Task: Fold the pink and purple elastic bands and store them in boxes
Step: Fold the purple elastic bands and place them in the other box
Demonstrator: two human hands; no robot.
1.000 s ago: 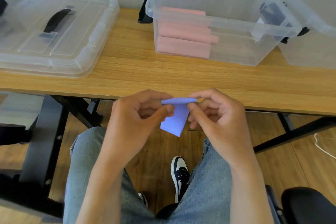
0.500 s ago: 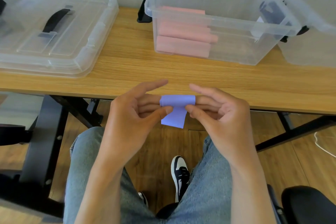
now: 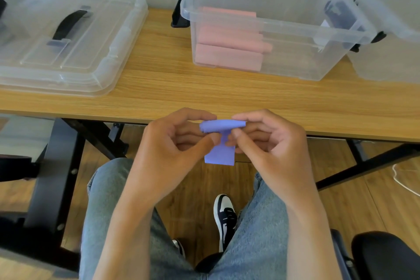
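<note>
Below the table edge, purple band (image 3: 222,125) rolled tighter (tail shorter), both hands' grip pinching it.

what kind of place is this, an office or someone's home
Probably an office or workroom, though I can't be sure: a wooden desk on black metal legs, clear storage boxes along a plain wall, and a black chair on wood flooring.
</note>
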